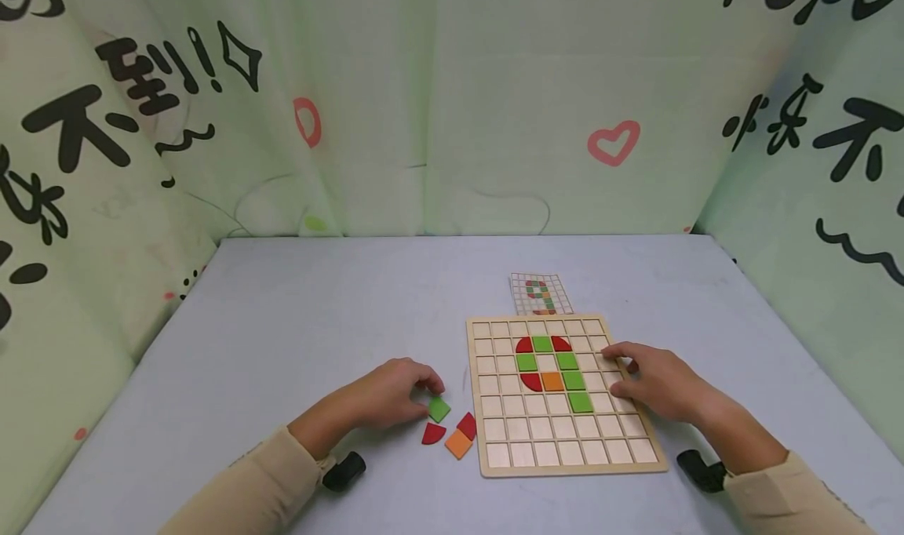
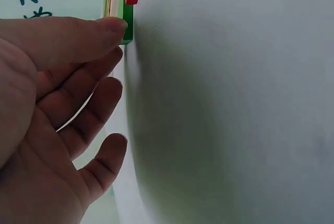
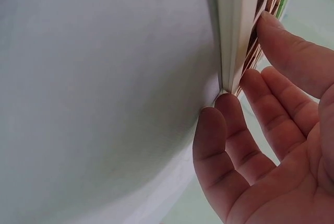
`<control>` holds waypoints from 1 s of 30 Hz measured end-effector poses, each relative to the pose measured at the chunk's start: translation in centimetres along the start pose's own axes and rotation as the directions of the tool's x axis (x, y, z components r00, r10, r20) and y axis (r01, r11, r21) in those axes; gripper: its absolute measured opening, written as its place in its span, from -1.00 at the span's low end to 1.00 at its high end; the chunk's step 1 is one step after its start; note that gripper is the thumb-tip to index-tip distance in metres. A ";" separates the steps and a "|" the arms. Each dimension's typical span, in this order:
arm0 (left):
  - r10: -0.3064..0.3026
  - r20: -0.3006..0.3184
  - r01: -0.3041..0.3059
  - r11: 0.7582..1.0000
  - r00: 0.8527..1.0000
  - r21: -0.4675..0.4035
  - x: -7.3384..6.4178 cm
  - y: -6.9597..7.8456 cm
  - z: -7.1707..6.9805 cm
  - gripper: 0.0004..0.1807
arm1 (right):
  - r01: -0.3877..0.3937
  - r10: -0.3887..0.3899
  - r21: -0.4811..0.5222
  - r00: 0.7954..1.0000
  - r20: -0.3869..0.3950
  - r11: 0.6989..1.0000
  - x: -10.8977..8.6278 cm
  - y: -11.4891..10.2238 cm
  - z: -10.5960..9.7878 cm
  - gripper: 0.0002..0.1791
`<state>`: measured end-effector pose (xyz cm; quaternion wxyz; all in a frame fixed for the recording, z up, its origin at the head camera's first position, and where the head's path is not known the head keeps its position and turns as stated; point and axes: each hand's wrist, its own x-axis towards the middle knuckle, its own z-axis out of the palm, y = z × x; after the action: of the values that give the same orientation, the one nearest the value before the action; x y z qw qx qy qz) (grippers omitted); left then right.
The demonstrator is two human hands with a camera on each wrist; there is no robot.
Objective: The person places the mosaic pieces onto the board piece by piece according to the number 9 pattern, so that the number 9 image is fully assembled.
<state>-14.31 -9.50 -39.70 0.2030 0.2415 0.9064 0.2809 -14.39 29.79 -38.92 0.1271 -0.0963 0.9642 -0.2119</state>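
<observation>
My left hand point(image 1: 391, 394) is left of the wooden grid board, with thumb and forefinger pinching a green square block point(image 1: 439, 409) at the table surface. The left wrist view shows the thumb against that block's side, other fingers spread. Beside it lie a red quarter-round block point(image 1: 433, 434), an orange square block point(image 1: 458, 444) and another red block point(image 1: 467, 423) touching the board's edge. My right hand point(image 1: 660, 382) rests on the right edge of the grid board point(image 1: 515, 430), thumb on its face, fingers loosely bent. Red, green and orange blocks point(image 1: 552, 381) sit in its cells.
A printed pattern card point(image 1: 541, 293) lies behind the board, its near end by the board's back edge. The white table point(image 1: 318, 300) spreads around, with printed curtains point(image 1: 494, 111) at the back and sides. Each wrist wears a black camera point(image 1: 344, 471).
</observation>
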 end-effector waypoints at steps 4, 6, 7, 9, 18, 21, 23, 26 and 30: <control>-0.009 -0.008 0.009 1.000 1.000 0.020 0.1 -0.2 0.1 -0.74 | -0.001 0.001 0.001 1.000 0.004 1.000 0.0 0.0 0.0 -0.41; -0.012 -0.014 0.013 1.000 1.000 0.028 0.2 -0.2 0.2 -0.75 | 0.000 0.000 -0.002 1.000 0.002 1.000 0.0 -0.1 -0.1 -0.41; -0.012 -0.015 0.013 0.999 1.000 0.032 0.2 -0.3 0.3 -0.75 | 0.001 -0.001 -0.003 1.000 0.002 1.000 0.0 -0.1 -0.1 -0.41; -0.012 -0.010 0.012 0.999 1.000 0.030 0.3 -0.2 0.3 -0.73 | 0.000 0.000 -0.003 1.000 0.001 1.000 0.0 -0.1 -0.1 -0.41; 0.006 0.003 -0.006 0.999 1.000 0.044 0.7 -0.1 0.6 -0.74 | -0.007 0.007 -0.001 1.000 0.002 1.000 -0.1 -0.1 -0.1 -0.41; 0.005 -0.012 -0.005 0.998 1.000 0.061 0.9 -0.1 0.6 -0.76 | -0.010 0.010 -0.001 1.000 -0.001 1.000 -0.1 -0.1 0.0 -0.41; 0.003 -0.020 -0.001 0.997 1.000 0.076 0.9 -0.1 0.7 -0.76 | -0.009 0.009 0.003 1.000 -0.002 1.000 -0.1 -0.1 0.0 -0.41; -0.003 -0.026 0.006 0.996 1.000 0.084 0.9 0.0 0.7 -0.76 | -0.004 0.004 0.006 1.000 -0.003 1.000 -0.1 -0.1 0.0 -0.41; -0.003 -0.027 0.005 0.997 1.000 0.083 0.8 0.0 0.7 -0.75 | -0.001 0.001 0.007 1.000 -0.004 1.000 -0.1 -0.1 0.0 -0.41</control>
<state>-14.55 -8.75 -40.39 0.1810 0.2441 0.9204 0.2459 -14.25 29.75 -38.90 0.1257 -0.0950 0.9637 -0.2153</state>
